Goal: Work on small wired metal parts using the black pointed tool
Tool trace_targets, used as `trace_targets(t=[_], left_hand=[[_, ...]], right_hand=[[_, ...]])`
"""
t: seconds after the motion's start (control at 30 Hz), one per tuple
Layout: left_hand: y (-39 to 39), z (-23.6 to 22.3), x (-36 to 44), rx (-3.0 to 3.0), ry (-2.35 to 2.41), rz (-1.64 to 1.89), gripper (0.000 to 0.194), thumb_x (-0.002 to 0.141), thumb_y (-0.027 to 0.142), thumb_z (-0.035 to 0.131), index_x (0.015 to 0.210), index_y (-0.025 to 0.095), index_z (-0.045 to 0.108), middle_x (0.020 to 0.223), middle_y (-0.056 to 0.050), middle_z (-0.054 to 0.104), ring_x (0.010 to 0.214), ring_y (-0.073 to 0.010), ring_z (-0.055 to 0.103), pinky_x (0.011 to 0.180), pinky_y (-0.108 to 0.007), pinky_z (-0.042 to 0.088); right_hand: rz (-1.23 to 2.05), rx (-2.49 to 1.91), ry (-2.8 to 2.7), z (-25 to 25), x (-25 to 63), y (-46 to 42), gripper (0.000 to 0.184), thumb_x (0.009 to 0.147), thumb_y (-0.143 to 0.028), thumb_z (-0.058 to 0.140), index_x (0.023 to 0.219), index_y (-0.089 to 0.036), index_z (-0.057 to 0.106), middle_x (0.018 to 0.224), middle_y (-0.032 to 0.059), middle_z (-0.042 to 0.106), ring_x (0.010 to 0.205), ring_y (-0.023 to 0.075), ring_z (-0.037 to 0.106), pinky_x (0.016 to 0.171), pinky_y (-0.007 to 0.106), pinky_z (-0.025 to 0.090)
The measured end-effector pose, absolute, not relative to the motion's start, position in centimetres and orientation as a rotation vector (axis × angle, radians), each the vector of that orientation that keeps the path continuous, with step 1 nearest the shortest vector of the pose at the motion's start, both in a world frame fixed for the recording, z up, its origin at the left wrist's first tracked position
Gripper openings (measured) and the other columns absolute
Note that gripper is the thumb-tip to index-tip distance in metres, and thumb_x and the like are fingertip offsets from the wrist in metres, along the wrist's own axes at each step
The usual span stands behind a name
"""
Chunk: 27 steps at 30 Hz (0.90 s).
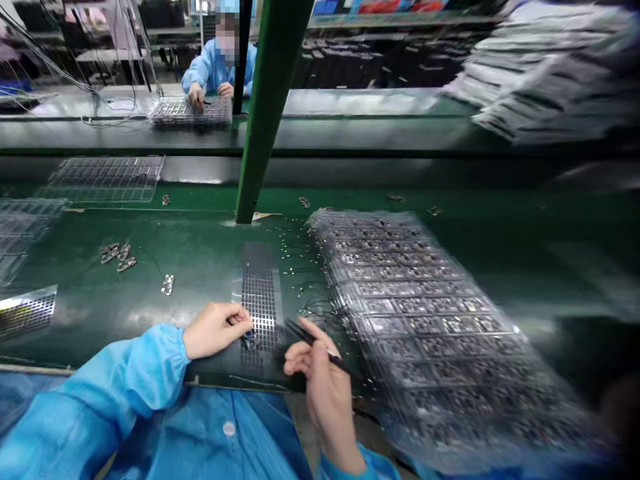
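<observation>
Nearest to me, the person in a blue smock (225, 433) had both hands low over the green surface (200, 233). The right hand (323, 373) pinched a slim black tool (334, 359) between thumb and forefinger, its tip angled up towards the left hand (215, 328). That left hand had thumb and fingertips drawn together at a small dark piece (249, 339), which sat over the lower part of a grid-patterned sheet (259, 300); I couldn't make out what the piece was. Just right of the right hand, a tall stack of clear trays (425, 307) slanted away, its pockets filled with little boards, blurred at the near end, with thin dark wires trailing from its left edge. Left of the sheet lay a lone metallic part (169, 285) and, a bit beyond, a loose cluster of similar parts (119, 255). Farther on stood a green post (267, 113), with a clear gridded tray (107, 179) to its left. Across the line, a co-worker (220, 67) in light blue reached over another tray stack (193, 112).
</observation>
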<state>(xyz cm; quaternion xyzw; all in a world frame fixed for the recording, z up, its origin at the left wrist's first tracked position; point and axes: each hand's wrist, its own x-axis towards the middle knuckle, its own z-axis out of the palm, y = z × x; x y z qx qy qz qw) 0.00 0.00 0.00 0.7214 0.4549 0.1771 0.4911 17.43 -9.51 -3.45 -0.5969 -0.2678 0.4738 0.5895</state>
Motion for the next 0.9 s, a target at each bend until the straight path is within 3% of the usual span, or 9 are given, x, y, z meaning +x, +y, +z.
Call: trace_targets(t=[0.2, 0.33, 0.47, 0.9], left_hand=[[-0.6, 0.0, 0.1, 1.831, 0.804, 0.24, 0.012, 0.081, 0.021, 0.055, 0.075, 0.014, 0.063, 0.085, -0.003, 0.07, 0.074, -0.0126, 0.062, 0.064, -0.02, 0.045], [-0.7, 0.0, 0.1, 1.897, 0.753, 0.223, 0.013, 0.08, 0.018, 0.056, 0.067, 0.014, 0.058, 0.094, -0.005, 0.07, 0.082, -0.014, 0.063, 0.07, -0.022, 0.045], [-0.5, -0.1, 0.1, 1.887, 0.757, 0.218, 0.014, 0.08, 0.018, 0.057, 0.067, 0.014, 0.056, 0.094, -0.005, 0.07, 0.081, -0.0136, 0.064, 0.071, -0.023, 0.046], [-0.7, 0.1, 0.3, 1.891, 0.805, 0.199, 0.013, 0.079, 0.017, 0.058, 0.067, 0.014, 0.057, 0.093, -0.003, 0.07, 0.078, -0.0126, 0.063, 0.066, -0.02, 0.045]], right_hand=[[1.289, -1.504, -0.753, -2.7, 18.7, -10.9, 0.051, 0.076, -0.058, 0.059, 0.105, -0.016, 0.065, 0.075, 0.007, 0.069, 0.056, 0.016, 0.063, 0.049, 0.026, 0.054], [1.167, -1.532, -0.884, -2.9, 17.6, -10.6, 0.04, 0.071, -0.053, 0.066, 0.086, -0.016, 0.068, 0.068, 0.0058, 0.066, 0.06, 0.0191, 0.064, 0.046, 0.027, 0.054], [1.086, -1.602, -0.931, -3.1, 17.2, -10.6, 0.03, 0.076, -0.048, 0.064, 0.076, -0.018, 0.058, 0.061, 0.003, 0.065, 0.054, 0.0177, 0.064, 0.043, 0.024, 0.052], [1.106, -1.627, -0.977, -2.8, 17.5, -10.3, 0.017, 0.075, -0.035, 0.066, 0.065, -0.024, 0.058, 0.058, 0.0023, 0.067, 0.055, 0.021, 0.067, 0.046, 0.028, 0.046]])
